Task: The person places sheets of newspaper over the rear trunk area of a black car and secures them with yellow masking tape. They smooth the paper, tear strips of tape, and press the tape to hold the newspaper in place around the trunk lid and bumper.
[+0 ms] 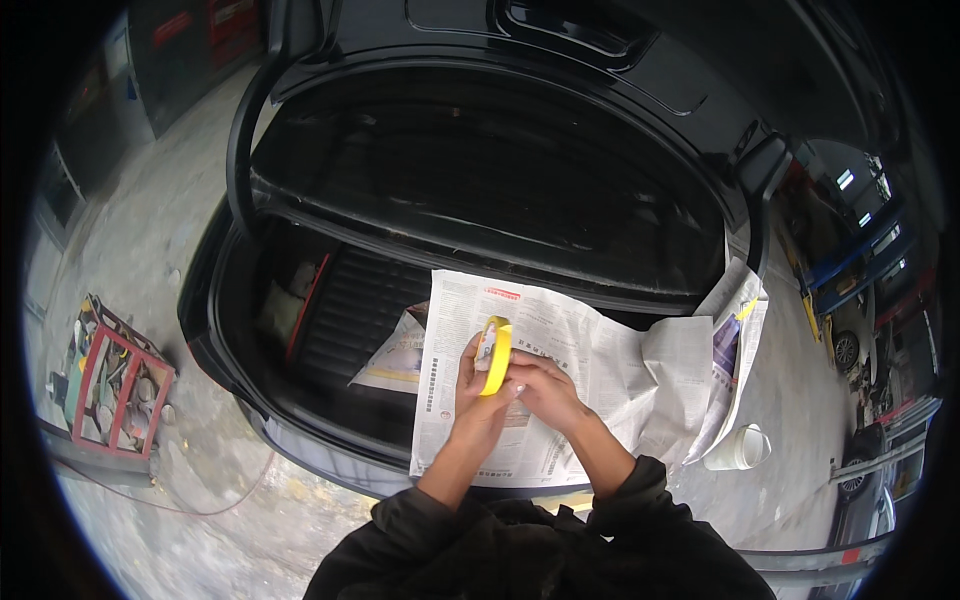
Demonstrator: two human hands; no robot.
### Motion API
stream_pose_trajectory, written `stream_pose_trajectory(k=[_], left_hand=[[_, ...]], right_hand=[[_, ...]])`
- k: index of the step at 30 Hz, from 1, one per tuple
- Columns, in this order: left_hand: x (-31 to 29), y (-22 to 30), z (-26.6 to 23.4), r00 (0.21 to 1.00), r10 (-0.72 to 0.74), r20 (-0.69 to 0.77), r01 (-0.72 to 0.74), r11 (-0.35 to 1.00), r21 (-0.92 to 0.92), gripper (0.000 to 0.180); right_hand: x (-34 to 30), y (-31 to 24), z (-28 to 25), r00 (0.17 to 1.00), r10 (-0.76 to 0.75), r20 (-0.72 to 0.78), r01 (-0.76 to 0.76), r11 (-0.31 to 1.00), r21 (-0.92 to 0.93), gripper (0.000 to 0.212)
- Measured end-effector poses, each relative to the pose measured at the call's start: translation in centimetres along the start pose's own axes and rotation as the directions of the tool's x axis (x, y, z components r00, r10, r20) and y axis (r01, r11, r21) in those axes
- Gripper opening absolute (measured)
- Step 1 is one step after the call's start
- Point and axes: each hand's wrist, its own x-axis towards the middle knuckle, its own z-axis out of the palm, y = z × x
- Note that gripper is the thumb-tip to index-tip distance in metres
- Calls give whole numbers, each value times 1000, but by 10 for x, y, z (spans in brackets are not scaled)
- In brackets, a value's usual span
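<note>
A roll of yellow tape (502, 350) stands on edge between my two hands, over the middle of the picture. My left hand (478, 400) is closed around its left side and lower part. From the right, my right hand (545, 386) has its fingers bent together against the roll; whether they pinch a loose end of tape cannot be seen. Beneath both hands a large sheet of newspaper (610, 375) lies over the rear edge of a black car's open trunk (370, 285). Its right part is creased and folded.
A smaller piece of newspaper (395, 362) lies in the trunk. The raised trunk lid (600, 75) hangs overhead. On the floor stand a red-framed cart (108, 440) with tools at the left and a white bucket (745, 448) at the right. A thin hose (225, 508) crosses the left floor.
</note>
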Motion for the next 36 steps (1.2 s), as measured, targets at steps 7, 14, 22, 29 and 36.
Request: stream_pose_trajectory(k=[7, 14, 22, 29, 36], left_hand=[[6, 49, -9, 957, 110, 269, -249, 789, 562, 100], [18, 55, -4, 902, 421, 96, -341, 559, 756, 10], [65, 37, -58, 808, 575, -129, -354, 649, 673, 45], [161, 62, -140, 932, 361, -44, -41, 223, 974, 50], [141, 86, -98, 1000, 17, 7, -17, 703, 711, 25]], right_hand=[[-19, -27, -18, 965, -202, 168, 245, 456, -855, 28], [-8, -38, -18, 904, -286, 318, 389, 241, -889, 38], [33, -78, -31, 897, -242, 371, 223, -477, -850, 11], [116, -87, -15, 837, -35, 547, 352, -730, -586, 22], [157, -84, 18, 888, 176, 424, 399, -752, -525, 12]])
